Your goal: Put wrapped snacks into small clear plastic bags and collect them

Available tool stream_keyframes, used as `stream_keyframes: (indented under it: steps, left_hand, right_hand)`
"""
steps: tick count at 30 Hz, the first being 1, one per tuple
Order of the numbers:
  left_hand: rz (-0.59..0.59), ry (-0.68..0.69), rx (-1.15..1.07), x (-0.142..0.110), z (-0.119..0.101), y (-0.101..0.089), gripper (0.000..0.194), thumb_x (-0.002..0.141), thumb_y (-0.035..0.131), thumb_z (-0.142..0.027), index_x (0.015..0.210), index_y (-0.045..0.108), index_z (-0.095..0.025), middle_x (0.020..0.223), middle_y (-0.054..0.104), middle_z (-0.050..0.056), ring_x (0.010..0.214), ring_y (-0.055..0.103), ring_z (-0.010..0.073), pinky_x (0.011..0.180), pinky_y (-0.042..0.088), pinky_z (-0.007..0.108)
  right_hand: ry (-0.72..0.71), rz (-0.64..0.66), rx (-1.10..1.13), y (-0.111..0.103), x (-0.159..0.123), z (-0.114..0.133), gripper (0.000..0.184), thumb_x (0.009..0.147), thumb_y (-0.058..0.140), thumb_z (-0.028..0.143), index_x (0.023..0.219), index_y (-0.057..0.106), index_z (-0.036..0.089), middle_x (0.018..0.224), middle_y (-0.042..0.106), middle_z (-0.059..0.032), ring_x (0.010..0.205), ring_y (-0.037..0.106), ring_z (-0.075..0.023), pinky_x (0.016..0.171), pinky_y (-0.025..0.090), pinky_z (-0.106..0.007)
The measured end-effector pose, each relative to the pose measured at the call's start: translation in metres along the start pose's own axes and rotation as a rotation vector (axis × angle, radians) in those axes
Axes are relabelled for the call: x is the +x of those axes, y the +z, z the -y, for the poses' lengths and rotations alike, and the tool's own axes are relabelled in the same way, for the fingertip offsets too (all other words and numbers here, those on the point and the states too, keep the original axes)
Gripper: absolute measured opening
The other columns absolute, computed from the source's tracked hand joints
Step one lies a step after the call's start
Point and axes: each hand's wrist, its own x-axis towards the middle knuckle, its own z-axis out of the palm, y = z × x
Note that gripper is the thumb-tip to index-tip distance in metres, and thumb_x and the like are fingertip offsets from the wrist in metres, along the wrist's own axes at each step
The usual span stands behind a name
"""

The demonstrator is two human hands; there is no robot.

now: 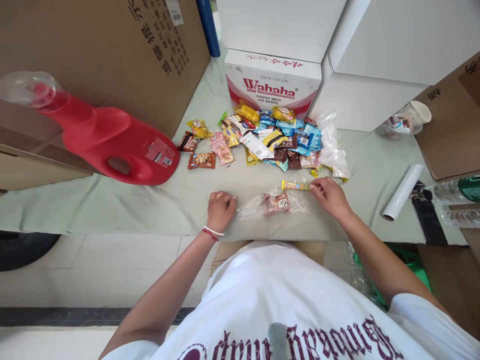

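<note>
My right hand (pixel 330 196) pinches one end of a slim yellow snack stick (pixel 295 185) in a printed wrapper, just above the table. Below the stick lies a clear plastic bag (pixel 253 207) with a brown wrapped snack (pixel 276 203) in it. My left hand (pixel 221 211) rests on the table left of this bag, fingers curled in a loose fist with nothing visible in them. Beyond both hands is a heap of wrapped snacks (pixel 277 140) in blue, yellow and brown packets. Several packets sit apart at its left, among them a brown cookie packet (pixel 201 160).
A red detergent bottle (pixel 112 142) leans in from the left before a large cardboard box (pixel 112 55). Behind the snacks stands a Wahaha carton (pixel 272 82). A crumpled white plastic bag (pixel 333 147) flanks the heap. A white roll (pixel 403 193) lies at the right.
</note>
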Motion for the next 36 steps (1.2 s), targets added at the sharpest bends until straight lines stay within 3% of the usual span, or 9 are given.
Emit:
stream_keyframes:
  steps: [6,9,13,18,21,24,27,31,36]
  left_hand:
    - [-0.233,0.037,-0.106,-0.017,-0.006,-0.004,0.018,0.094,0.049,-0.035,0.088,0.058,-0.022,0.091,0.065,0.008,0.095,0.058,0.0251,0.093,0.047,0.044]
    - [-0.386,0.245,-0.135,-0.035,-0.016,-0.008,0.023,0.092,0.053,-0.037,0.108,0.056,-0.021,0.107,0.064,0.011,0.11,0.059,0.0276,0.1,0.047,0.049]
    - [-0.232,0.498,-0.021,-0.054,-0.036,0.001,0.055,0.079,0.067,-0.063,0.118,0.059,-0.024,0.12,0.065,0.012,0.128,0.056,0.0342,0.119,0.028,0.062]
    - [-0.066,0.3,0.013,-0.037,-0.038,0.024,0.022,0.095,0.059,-0.042,0.104,0.069,-0.025,0.113,0.07,0.008,0.135,0.052,0.031,0.124,0.012,0.063]
    - [-0.187,0.019,-0.055,-0.016,-0.021,0.026,0.015,0.092,0.057,-0.031,0.085,0.067,-0.022,0.097,0.068,0.008,0.12,0.059,0.0295,0.114,0.035,0.056]
    - [-0.475,-0.159,-0.001,-0.01,-0.012,0.011,0.019,0.084,0.063,-0.029,0.098,0.065,-0.017,0.109,0.063,0.015,0.118,0.056,0.0325,0.104,0.044,0.053]
    - [-0.626,0.096,0.047,-0.025,-0.03,-0.004,0.022,0.086,0.058,-0.021,0.107,0.065,-0.019,0.111,0.064,0.014,0.117,0.057,0.0296,0.104,0.041,0.049]
    - [-0.159,0.598,0.108,-0.043,-0.08,0.007,0.038,0.092,0.051,-0.016,0.124,0.066,-0.026,0.12,0.072,0.009,0.113,0.062,0.0232,0.094,0.042,0.041]
    - [0.233,0.48,0.352,-0.028,-0.104,0.042,0.044,0.098,0.042,-0.013,0.136,0.062,-0.019,0.138,0.067,0.012,0.118,0.059,0.0259,0.086,0.042,0.041]
  right_hand:
    - [-0.517,0.2,-0.128,0.018,-0.018,0.041,0.058,0.091,0.07,0.054,0.138,0.06,0.023,0.133,0.063,-0.0145,0.118,0.051,-0.0335,0.101,0.045,-0.052]
    - [-0.484,0.295,-0.102,0.037,-0.006,0.04,0.037,0.098,0.062,0.042,0.13,0.066,0.024,0.121,0.068,-0.0125,0.114,0.052,-0.0311,0.097,0.046,-0.048]
    - [-0.449,0.392,-0.038,0.048,0.021,0.038,0.024,0.103,0.052,0.029,0.105,0.074,0.021,0.094,0.066,-0.0089,0.094,0.057,-0.0231,0.086,0.045,-0.035]
    - [-0.3,0.472,-0.184,0.057,0.044,0.049,0.022,0.101,0.05,0.023,0.104,0.071,0.016,0.1,0.062,-0.0078,0.084,0.06,-0.0173,0.075,0.041,-0.027]
    - [-0.241,0.515,-0.34,0.065,0.049,0.056,0.023,0.102,0.049,0.023,0.102,0.071,0.017,0.103,0.063,-0.0076,0.087,0.061,-0.0177,0.073,0.038,-0.027]
    - [-0.2,0.529,-0.446,0.071,0.051,0.062,0.025,0.103,0.047,0.025,0.101,0.071,0.018,0.104,0.065,-0.0082,0.087,0.062,-0.0181,0.07,0.035,-0.028]
    - [-0.194,0.52,-0.491,0.075,0.051,0.066,0.028,0.104,0.045,0.027,0.102,0.071,0.018,0.105,0.066,-0.009,0.088,0.063,-0.0188,0.069,0.033,-0.028]
    - [-0.208,0.539,-0.503,0.071,0.055,0.067,0.027,0.103,0.047,0.028,0.104,0.072,0.019,0.105,0.068,-0.0084,0.089,0.063,-0.0197,0.069,0.034,-0.029]
    - [-0.303,0.397,-0.512,0.054,0.072,0.073,0.028,0.101,0.05,0.028,0.117,0.071,0.017,0.114,0.067,-0.0128,0.107,0.057,-0.0274,0.08,0.04,-0.033]
